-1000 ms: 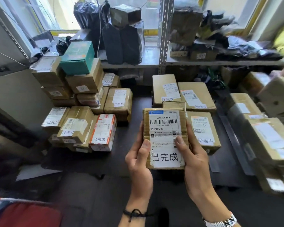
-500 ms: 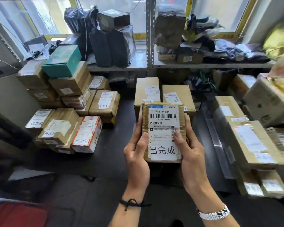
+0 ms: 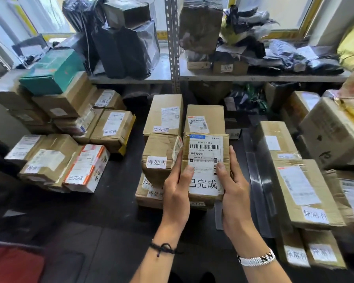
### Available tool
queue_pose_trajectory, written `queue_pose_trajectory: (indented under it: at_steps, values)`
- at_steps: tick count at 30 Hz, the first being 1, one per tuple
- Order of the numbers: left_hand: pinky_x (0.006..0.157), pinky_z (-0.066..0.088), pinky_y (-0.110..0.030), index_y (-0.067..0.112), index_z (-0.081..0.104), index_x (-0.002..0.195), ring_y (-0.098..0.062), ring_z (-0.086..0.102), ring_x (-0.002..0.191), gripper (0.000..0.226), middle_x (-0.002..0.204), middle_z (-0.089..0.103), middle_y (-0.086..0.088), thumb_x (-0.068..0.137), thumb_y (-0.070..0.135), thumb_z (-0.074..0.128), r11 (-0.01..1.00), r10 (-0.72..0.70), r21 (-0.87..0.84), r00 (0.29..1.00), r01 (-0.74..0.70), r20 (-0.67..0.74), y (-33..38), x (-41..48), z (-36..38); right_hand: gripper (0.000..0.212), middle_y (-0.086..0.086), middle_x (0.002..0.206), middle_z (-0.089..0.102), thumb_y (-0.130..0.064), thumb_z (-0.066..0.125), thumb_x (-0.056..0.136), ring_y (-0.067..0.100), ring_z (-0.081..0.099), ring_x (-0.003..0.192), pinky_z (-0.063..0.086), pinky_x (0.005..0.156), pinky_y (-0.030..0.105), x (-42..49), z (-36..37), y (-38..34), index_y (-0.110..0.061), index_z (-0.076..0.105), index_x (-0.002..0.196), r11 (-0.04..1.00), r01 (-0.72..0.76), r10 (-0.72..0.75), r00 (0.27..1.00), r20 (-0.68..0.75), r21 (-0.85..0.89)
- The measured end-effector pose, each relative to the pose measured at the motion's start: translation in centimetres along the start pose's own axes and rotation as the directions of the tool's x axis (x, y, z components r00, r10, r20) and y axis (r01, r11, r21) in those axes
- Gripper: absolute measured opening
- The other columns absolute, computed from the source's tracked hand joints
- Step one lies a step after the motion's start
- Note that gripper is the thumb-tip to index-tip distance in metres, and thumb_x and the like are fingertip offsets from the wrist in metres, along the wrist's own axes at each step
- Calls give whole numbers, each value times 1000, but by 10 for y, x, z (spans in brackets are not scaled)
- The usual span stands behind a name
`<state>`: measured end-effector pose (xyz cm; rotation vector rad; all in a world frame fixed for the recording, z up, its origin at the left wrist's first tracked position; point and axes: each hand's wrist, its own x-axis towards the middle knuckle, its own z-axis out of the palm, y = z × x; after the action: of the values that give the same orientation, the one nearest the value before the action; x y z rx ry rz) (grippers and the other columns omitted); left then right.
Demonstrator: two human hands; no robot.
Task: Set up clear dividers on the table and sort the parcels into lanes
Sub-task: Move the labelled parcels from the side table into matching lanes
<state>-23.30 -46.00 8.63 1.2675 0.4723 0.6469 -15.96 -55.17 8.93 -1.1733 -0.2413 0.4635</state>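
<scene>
**One small parcel in both hands, over the middle boxes**

We hold a small brown parcel [image 3: 205, 160] label-up between both hands, above the near edge of the middle boxes [image 3: 164, 119]. The left hand [image 3: 175, 193] and right hand [image 3: 236, 194] each curl round one long side, thumbs pressing on the label.

We judge it light, since fingertips alone carry it. The cardboard looks stiff though creased, and the tape and glossy label may be slick, so the long side edges are the safest hold.

Our count:
- one parcel in hand
- at least four middle boxes
- at least nine in the left pile [image 3: 55, 160]
- at least seven in the right group [image 3: 305, 193]
- one clear divider [image 3: 260, 180] we can be sure of, on the dark table [image 3: 114, 201]
</scene>
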Motion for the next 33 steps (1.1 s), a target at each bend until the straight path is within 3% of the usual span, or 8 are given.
queue_pose_trajectory:
  at_steps: [5,10,12,16,20,28,31,33]
  values:
    - [106,56,-39,28,47,155,-11,64,129,54,140,67,9,102,27,59,984,-11,178,1000,7,19,-17,22,5,49,-1,124,77,-23,63,103,24,75,112,63,89,39,27,-9,12,-50,52,142,991,-125,128,990,-63,40]
    - [101,46,-7,54,29,153,10,54,131,61,147,57,19,106,28,58,942,-16,335,1000,6,27,-23,50,4,52,2,121,78,-21,63,102,26,77,108,65,81,36,55,-3,21,-38,52,150,986,-156,163,978,-130,60]
    - [99,43,-3,56,26,151,13,52,130,61,146,56,23,106,29,58,935,-46,353,998,30,37,-24,59,3,48,1,120,78,-20,64,102,25,77,105,65,76,32,63,-2,23,-42,56,145,987,-148,155,976,-153,56]
    - [110,48,-21,42,27,162,11,54,129,67,141,59,29,104,33,60,939,-46,343,998,28,45,-30,75,2,47,0,123,77,-20,65,101,25,76,110,64,85,37,74,1,22,-44,57,141,991,-126,134,973,-190,53]
    - [112,50,-36,43,27,162,3,57,131,70,144,60,23,100,39,59,952,-36,306,998,16,60,-33,84,8,59,-1,121,78,-25,69,95,23,77,107,64,77,30,81,-2,16,-36,52,151,994,-98,104,973,-205,43]
    - [91,55,-15,36,33,162,5,65,119,60,129,65,36,104,30,47,979,-112,185,985,87,129,-55,96,57,57,-4,123,77,-27,69,97,20,76,108,63,77,27,94,-51,-1,-39,53,150,999,-43,44,955,-293,12]
    - [93,54,-14,34,37,161,7,64,120,61,130,65,36,101,30,48,978,-95,192,992,77,88,-67,108,89,62,-6,125,76,-28,70,97,18,75,112,62,82,27,117,-82,-14,-39,48,153,997,-73,65,972,-225,-25]
    - [93,50,-8,33,37,160,11,60,122,59,130,63,38,103,26,47,977,-112,187,993,102,45,-77,112,115,71,-9,125,75,-32,74,90,15,74,113,62,87,31,135,-106,-26,-43,44,153,983,-119,99,984,-146,-139]
